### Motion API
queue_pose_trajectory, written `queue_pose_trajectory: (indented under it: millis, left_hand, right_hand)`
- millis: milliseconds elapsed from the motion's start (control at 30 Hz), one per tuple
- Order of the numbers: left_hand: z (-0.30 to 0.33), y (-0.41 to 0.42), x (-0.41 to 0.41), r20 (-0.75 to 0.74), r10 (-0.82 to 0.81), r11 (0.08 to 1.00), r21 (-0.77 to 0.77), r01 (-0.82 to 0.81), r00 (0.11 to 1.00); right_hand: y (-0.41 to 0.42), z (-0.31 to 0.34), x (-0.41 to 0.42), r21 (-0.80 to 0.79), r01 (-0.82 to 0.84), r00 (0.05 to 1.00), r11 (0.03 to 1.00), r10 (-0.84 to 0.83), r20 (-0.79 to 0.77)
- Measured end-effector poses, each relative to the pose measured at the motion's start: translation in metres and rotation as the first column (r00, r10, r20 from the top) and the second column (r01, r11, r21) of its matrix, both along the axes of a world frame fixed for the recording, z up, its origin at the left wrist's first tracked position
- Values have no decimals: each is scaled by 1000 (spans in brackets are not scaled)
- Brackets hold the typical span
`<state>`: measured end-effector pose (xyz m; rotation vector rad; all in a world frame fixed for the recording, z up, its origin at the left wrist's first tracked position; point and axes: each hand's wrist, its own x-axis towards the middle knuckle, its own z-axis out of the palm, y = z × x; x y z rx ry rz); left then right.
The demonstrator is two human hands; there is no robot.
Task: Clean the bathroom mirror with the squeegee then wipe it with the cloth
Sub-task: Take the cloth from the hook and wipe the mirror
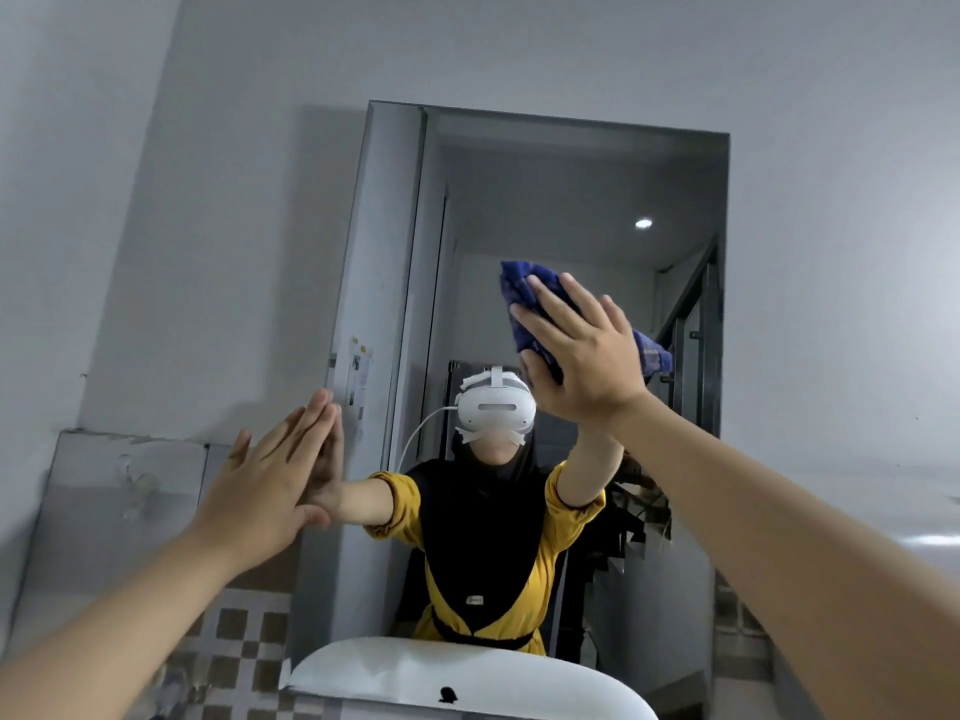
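While flat on the mirror (571, 200), right hand (582, 356), fingers (545, 314) apart, over blue cloth (519, 288); left hand (265, 491), fingers (306, 428) together.

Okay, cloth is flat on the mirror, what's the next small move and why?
Probably slide the right hand and the blue cloth leftward across the mirror: the cloth is pressed flat on the upper right part, most glass lies left of and below it, and the left hand braces flat at the left edge.
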<state>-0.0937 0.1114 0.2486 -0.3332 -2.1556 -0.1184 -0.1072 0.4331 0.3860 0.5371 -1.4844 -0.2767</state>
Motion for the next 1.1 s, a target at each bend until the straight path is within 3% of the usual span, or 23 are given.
queue_pose_trajectory:
  millis: [333,400,500,567,633,867,1100]
  left_hand:
    - [3,10,12,16,25,1000,7,-25,1000]
    - [4,12,13,27,27,1000,10,-27,999]
    - [3,12,12,47,47,999,2,-47,998]
    - [3,11,12,30,43,999,-10,-43,999]
    - [2,9,10,-5,30,999,-30,-30,1000]
    - [-21,-5,-4,-151,-33,990,-139,12,988]
    - [-54,-11,0,-63,-108,984,-151,98,992]
  right_hand:
    - [65,-27,9,-375,25,998,927,-42,-37]
    - [60,-32,9,-543,38,999,839,-43,3]
    - [44,-37,4,-798,42,999,602,-24,35]
    - [29,-39,4,-887,17,1000,461,9,23]
    - [13,-42,5,-919,36,998,392,29,52]
    - [-62,-56,3,-902,27,994,431,82,69]
    - [-143,-51,-9,-835,-21,991,550,121,55]
